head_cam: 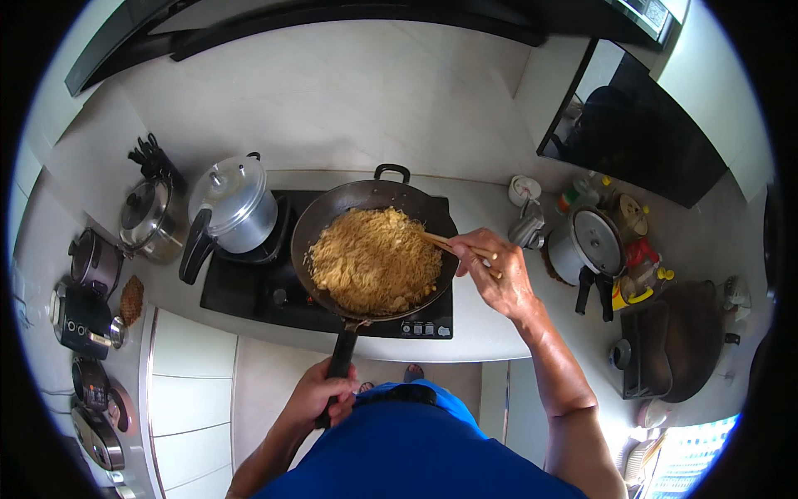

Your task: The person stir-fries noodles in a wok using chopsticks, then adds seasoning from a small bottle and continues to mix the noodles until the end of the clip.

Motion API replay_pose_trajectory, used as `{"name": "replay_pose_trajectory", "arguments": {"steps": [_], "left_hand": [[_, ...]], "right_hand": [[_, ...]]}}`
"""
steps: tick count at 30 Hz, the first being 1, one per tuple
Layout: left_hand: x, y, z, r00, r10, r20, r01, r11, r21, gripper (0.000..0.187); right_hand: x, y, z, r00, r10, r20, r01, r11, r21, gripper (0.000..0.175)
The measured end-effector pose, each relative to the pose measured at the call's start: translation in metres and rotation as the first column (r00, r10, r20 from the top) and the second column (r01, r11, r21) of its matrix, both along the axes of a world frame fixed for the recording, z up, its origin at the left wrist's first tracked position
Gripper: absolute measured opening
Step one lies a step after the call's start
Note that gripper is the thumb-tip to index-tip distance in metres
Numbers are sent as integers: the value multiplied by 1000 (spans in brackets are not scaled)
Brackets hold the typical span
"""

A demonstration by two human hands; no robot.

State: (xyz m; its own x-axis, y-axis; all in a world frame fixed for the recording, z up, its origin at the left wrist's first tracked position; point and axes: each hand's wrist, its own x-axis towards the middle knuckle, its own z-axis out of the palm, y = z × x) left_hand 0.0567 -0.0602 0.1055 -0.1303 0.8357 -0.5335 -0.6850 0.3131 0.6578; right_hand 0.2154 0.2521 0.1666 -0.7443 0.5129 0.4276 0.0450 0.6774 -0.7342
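My left hand (329,394) grips the black handle (342,355) of a dark wok (358,192) on the right side of the cooktop. Thin golden-brown noodles (374,262) fill much of the wok, with small yellowish bits that may be egg among them. In my right hand (495,271) is a pair of wooden chopsticks (441,239), held at the wok's right rim. Their tips reach into the noodles at the upper right. A small loop handle (392,171) stands at the wok's far side.
Left of the wok, a lidded pressure cooker (240,206) sits on the other burner of the black cooktop (249,293), its long handle jutting forward. Another pressure cooker (567,256) and several bottles (580,192) stand on the right. A range hood (361,22) hangs overhead.
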Motion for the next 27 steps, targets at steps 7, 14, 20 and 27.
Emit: {"name": "replay_pose_trajectory", "arguments": {"steps": [7,14,20,27], "left_hand": [[-23,56,0,997,-33,73,28,998,62,12],[-14,22,14,986,92,141,-106,990,89,15],[-36,63,7,991,126,47,-130,988,87,11],[-29,-8,12,998,52,22,-54,995,82,14]], "right_hand": [[-20,-1,28,983,-109,-149,104,994,-43,21],[25,-12,32,954,-200,-224,151,965,-216,37],[32,-20,21,947,-237,-218,178,949,-261,37],[57,-34,7,928,-293,-231,237,941,-241,38]]}}
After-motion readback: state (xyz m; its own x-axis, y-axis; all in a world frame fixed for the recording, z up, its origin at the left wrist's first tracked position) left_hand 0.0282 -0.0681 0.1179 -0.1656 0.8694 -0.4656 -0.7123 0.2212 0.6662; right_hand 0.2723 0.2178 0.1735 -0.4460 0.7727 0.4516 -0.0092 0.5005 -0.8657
